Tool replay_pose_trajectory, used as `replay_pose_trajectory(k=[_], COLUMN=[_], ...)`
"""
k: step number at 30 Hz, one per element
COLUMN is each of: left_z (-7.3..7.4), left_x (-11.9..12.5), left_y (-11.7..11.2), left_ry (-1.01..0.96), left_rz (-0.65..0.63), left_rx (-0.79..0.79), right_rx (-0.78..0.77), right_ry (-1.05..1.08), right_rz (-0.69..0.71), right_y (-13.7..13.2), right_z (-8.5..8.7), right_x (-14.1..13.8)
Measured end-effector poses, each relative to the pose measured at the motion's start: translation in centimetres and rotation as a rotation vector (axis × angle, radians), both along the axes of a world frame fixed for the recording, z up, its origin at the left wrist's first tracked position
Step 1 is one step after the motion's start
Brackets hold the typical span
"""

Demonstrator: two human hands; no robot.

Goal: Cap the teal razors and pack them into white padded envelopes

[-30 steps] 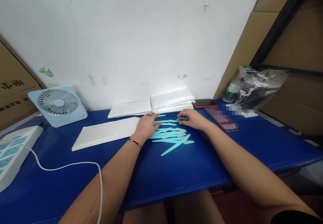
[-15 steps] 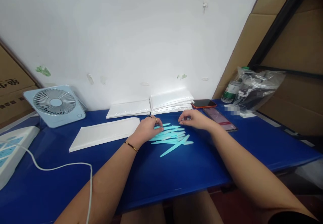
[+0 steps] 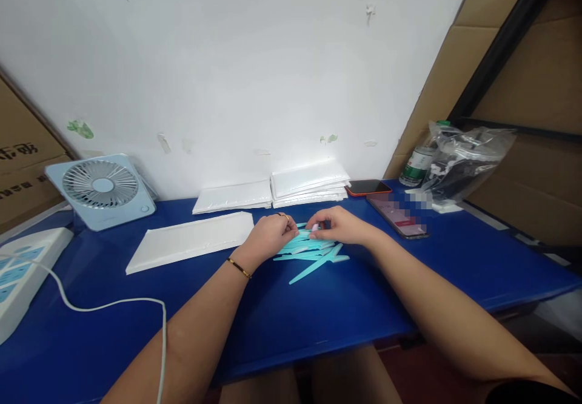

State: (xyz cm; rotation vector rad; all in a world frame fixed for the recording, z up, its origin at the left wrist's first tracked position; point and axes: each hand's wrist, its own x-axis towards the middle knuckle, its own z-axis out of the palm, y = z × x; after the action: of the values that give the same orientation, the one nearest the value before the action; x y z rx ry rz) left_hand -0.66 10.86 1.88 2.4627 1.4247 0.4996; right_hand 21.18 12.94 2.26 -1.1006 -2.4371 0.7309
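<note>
Several thin turquoise plastic sticks [image 3: 313, 252] lie in a loose pile on the blue table [image 3: 318, 313]. Over the pile's far end my left hand [image 3: 268, 235], with a ring and a gold bracelet, has its fingers curled and pinched on one stick. My right hand [image 3: 339, 225] meets it from the right, fingertips pinched on a small pale piece that I cannot make out. The two hands almost touch above the pile.
A flat white packet [image 3: 191, 240] lies left of the hands; stacks of white packets [image 3: 309, 182] stand by the wall. Two phones [image 3: 395, 213] and a clear bag [image 3: 464, 158] with a bottle are at right. A small blue fan [image 3: 102, 188], a white device [image 3: 22, 270] and its cable [image 3: 113, 304] are at left.
Both hands have drawn together over the far end of the stick pile; the right hand moved left and now pinches a small pale piece. The pile looks more bunched.
</note>
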Motion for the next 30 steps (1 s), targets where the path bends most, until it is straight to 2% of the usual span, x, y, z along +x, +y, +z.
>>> replay_pose_trajectory(k=[4, 9, 12, 15, 17, 22, 25, 30], left_z=[0.1, -0.2, -0.7, -1.1, -1.1, -0.7, -0.6, -0.7], left_x=[0.0, -0.5, -0.9, -1.1, -1.1, -0.4, 0.0, 0.0], left_y=[0.1, 0.8, 1.4, 1.7, 1.6, 0.9, 0.6, 0.8], left_ry=[-0.002, 0.055, 0.085, 0.083, 0.059, 0.023, 0.059, 0.064], left_rz=[0.008, 0.030, 0.105, 0.098, 0.085, 0.007, -0.036, 0.005], left_rx=[0.037, 0.079, 0.102, 0.109, 0.103, 0.072, 0.085, 0.086], right_rx=[0.032, 0.031, 0.045, 0.038, 0.063, 0.050, 0.034, 0.033], right_ry=[0.045, 0.088, 0.022, -0.078, -0.075, -0.165, -0.204, -0.089], right_rz=[-0.050, -0.113, -0.181, -0.261, -0.241, -0.054, -0.039, -0.041], right_y=[0.2, 1.2, 1.9, 2.2, 2.1, 1.6, 1.5, 1.4], right_z=[-0.2, 0.0, 0.1, 0.2, 0.2, -0.1, -0.3, 0.1], right_x=[0.0, 1.7, 3.5, 4.7, 4.8, 3.4, 2.8, 2.8])
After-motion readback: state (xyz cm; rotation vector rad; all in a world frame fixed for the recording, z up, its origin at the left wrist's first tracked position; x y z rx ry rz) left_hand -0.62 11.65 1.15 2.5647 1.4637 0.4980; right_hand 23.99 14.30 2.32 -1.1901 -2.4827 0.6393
